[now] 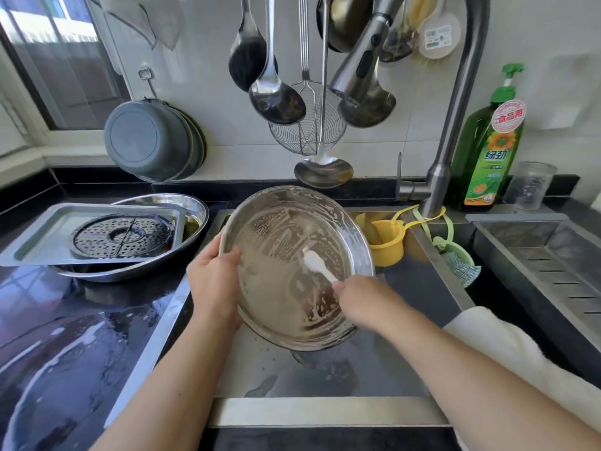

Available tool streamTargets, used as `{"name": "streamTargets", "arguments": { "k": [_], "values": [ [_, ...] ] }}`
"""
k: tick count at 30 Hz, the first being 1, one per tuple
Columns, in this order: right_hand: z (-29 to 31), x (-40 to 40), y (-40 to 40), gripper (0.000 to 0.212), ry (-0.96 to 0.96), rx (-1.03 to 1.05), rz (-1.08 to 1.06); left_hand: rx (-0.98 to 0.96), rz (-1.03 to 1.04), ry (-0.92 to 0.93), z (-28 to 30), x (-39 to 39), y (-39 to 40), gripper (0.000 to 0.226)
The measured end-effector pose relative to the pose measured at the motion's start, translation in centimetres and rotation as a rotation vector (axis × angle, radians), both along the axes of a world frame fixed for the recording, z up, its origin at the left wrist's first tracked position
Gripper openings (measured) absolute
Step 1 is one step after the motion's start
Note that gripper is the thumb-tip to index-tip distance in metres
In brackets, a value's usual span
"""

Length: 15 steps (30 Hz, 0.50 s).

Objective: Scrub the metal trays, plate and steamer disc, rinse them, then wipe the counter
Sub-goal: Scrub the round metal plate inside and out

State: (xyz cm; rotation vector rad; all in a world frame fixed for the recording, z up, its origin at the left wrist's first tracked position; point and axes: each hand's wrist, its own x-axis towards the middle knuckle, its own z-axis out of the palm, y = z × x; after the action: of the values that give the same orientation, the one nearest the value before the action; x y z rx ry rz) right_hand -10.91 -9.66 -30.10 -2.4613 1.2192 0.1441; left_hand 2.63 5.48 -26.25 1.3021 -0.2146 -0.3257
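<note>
On the wet surface (65,336) at left I count one rectangular tray (42,236), one steamer disc (122,234) and one round tray (195,206), stacked. Over the sink, left hand (213,281) grips the soapy plate (292,265); right hand (361,301) pinches one brush (317,263). Best: overlapping strokes out to the rim.
</note>
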Motion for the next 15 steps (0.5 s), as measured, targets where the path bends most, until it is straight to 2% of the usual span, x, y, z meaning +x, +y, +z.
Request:
{"name": "streamTargets", "arguments": {
  "k": [4,9,13,15],
  "values": [
    [-0.7,-0.9,3.3,0.041,0.048,0.027,0.221,-0.001,-0.008,-0.024,-0.1,0.1,-0.1,0.049],
    [0.3,-0.9,0.6,0.035,0.126,-0.006,0.061,0.018,0.006,-0.055,-0.2,-0.2,-0.1,0.05],
    [0.2,-0.7,4.6,0.041,0.187,0.205,0.204,-0.006,0.06,-0.059,-0.3,0.2,-0.2,0.049],
    [0.3,-0.3,3.3,0.043,0.199,0.213,0.178,0.0,0.071,-0.053,-0.5,0.6,-0.4,0.048]
  ]
}}
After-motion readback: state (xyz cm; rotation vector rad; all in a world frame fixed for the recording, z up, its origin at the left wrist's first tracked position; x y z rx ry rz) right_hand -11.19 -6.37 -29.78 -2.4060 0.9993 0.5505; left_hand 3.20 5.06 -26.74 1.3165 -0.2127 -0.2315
